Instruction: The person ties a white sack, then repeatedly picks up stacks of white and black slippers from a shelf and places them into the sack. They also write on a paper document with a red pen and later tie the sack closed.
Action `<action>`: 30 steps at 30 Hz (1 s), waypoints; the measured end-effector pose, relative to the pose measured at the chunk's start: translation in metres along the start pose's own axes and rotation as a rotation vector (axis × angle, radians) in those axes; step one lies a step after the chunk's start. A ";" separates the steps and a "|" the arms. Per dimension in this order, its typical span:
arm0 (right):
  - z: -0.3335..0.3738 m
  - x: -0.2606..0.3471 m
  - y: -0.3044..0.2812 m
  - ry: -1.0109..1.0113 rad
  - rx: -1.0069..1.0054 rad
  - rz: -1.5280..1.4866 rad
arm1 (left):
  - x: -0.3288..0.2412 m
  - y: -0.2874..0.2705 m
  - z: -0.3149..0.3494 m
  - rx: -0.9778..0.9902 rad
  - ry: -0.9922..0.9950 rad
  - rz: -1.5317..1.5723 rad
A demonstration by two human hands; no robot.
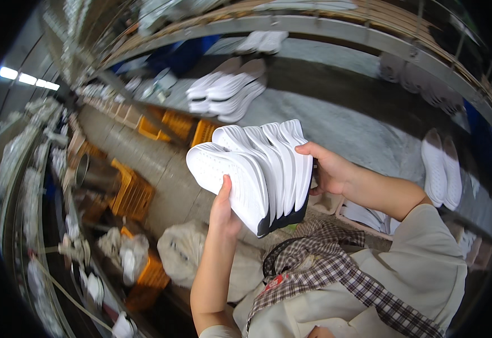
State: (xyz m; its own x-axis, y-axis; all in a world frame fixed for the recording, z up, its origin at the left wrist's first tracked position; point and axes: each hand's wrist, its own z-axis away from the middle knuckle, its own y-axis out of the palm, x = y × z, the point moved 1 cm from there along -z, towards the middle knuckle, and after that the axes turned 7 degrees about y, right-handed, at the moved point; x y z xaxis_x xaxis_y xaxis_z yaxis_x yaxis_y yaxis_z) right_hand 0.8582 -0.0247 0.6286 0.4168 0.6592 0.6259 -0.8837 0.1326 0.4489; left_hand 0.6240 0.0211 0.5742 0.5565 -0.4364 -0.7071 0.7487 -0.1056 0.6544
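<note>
Holding a fanned stack of white shoe soles (pixel 257 174) up at chest height, seen from the head camera, well above the grey conveyor surface (pixel 336 127) behind. Left hand (pixel 223 211) cupped under the near edge of the stack, thumb pressed flat on the ribbed tread of the front sole, remaining fingers hidden behind. Right hand (pixel 327 169) clamped on the far side of the stack, fingers curled over the rear sole's edge, thumb out of sight. Both grips closed on the same stack; soles standing on edge, overlapped like cards, dark heel ends pointing down toward the checked apron (pixel 336 270) and the cream sleeve (pixel 426 253).

Beyond the stack, lying on the conveyor: a loose pile of white soles (pixel 229 90) further up, apart from the held ones; a separate pair of white soles (pixel 442 166) off to the right, side by side; one more pair (pixel 264 40) near the top edge. Curving over everything, a metal rack rail (pixel 313 28). To the left and lower down, orange plastic crates (pixel 136 194) stacked beside the belt, and a bulging pale sack (pixel 184 248) just below the left forearm. Strip lights (pixel 26 79) glowing at far left. Rim of the view too bent and blurred for detail.
</note>
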 end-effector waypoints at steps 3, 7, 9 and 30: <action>-0.006 -0.007 0.038 0.091 0.089 0.129 | -0.004 -0.032 0.045 -0.110 0.078 0.084; -0.021 -0.027 0.088 0.215 0.193 0.343 | 0.000 -0.069 0.104 -0.186 0.216 0.216; -0.028 -0.039 0.111 0.239 0.245 0.454 | 0.004 -0.082 0.132 -0.240 0.310 0.248; -0.067 -0.183 0.294 0.603 0.679 1.450 | 0.079 -0.128 0.282 -0.678 0.936 0.688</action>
State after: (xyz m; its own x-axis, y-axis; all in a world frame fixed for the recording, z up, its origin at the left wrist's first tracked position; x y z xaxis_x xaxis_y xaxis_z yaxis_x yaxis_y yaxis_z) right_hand 0.5074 -0.0564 0.6031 -0.8584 0.1333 0.4954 -0.1288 -0.9907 0.0434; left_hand 0.4705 -0.2518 0.5106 0.7202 0.5773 -0.3847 0.0976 0.4647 0.8801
